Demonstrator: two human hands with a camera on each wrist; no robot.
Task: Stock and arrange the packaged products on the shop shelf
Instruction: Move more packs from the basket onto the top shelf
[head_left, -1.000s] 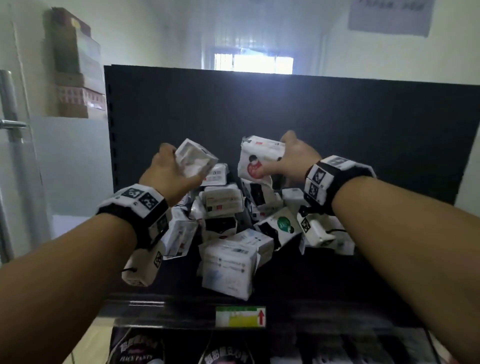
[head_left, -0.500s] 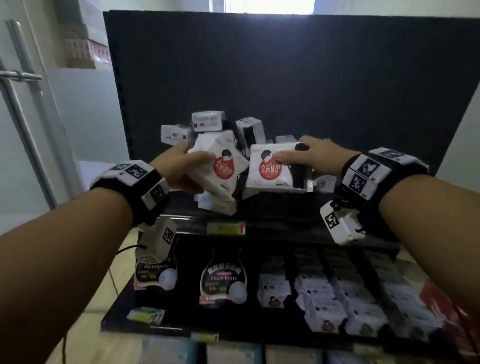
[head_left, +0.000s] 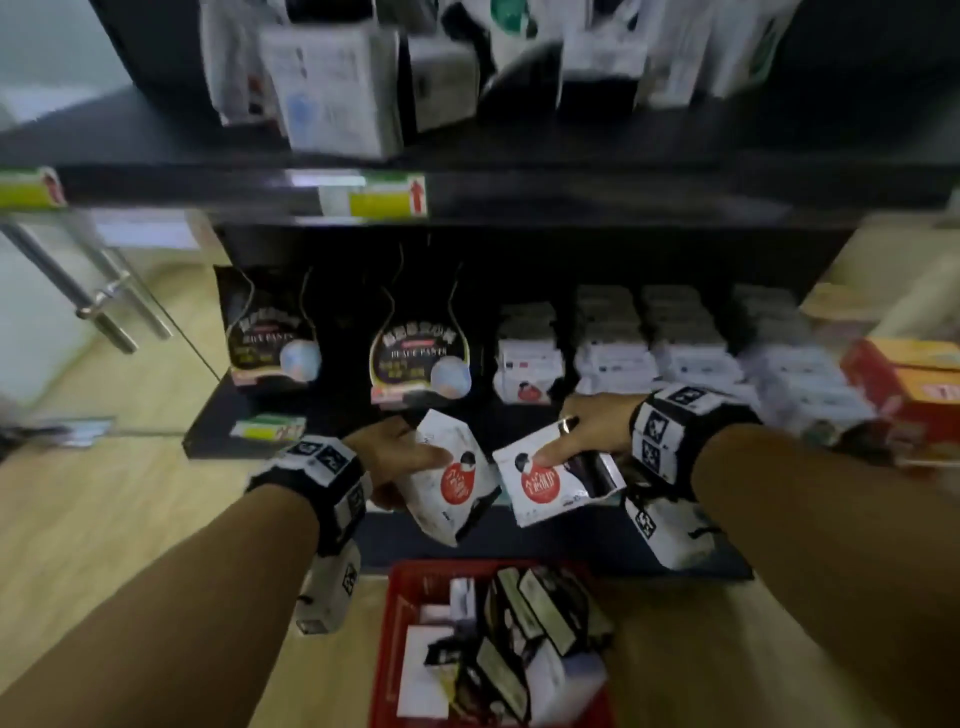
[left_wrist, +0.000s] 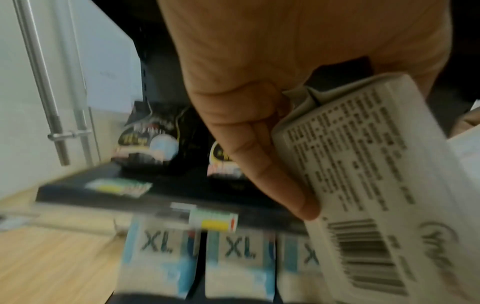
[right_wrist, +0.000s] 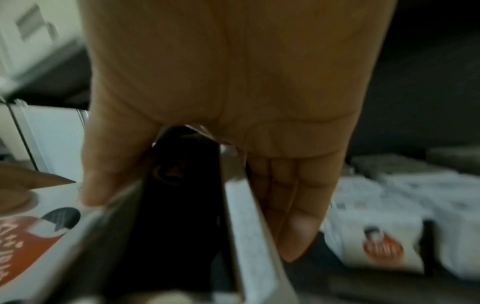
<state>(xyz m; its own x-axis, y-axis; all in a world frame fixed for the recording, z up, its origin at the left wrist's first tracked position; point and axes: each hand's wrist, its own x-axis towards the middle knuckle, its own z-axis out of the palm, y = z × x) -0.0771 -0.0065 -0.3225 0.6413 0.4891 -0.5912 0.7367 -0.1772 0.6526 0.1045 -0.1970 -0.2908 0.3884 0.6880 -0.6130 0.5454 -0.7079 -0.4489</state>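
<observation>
My left hand (head_left: 400, 457) grips a white pack with a red circle (head_left: 452, 488), held tilted in front of the lower shelf (head_left: 218, 441). Its barcoded back (left_wrist: 363, 195) shows in the left wrist view, fingers (left_wrist: 262, 162) curled along its edge. My right hand (head_left: 587, 431) pinches a second white pack with a red circle (head_left: 550, 480), thumb on its face. The right wrist view shows that pack's black side (right_wrist: 179, 205) between thumb and fingers (right_wrist: 293, 209). Rows of matching white packs (head_left: 524, 364) stand on the lower shelf behind both hands.
A red basket (head_left: 395, 649) with several packs sits on the wooden floor below my hands. Two black pants packs (head_left: 421, 358) stand at the lower shelf's left. The upper shelf (head_left: 571, 192) carries a loose pile of white packs. A red carton (head_left: 909, 374) lies at right.
Both hands have come down from the upper shelf's pile to the lower shelf level, each carrying its pack. The head view has tipped downward, bringing the red basket into sight.
</observation>
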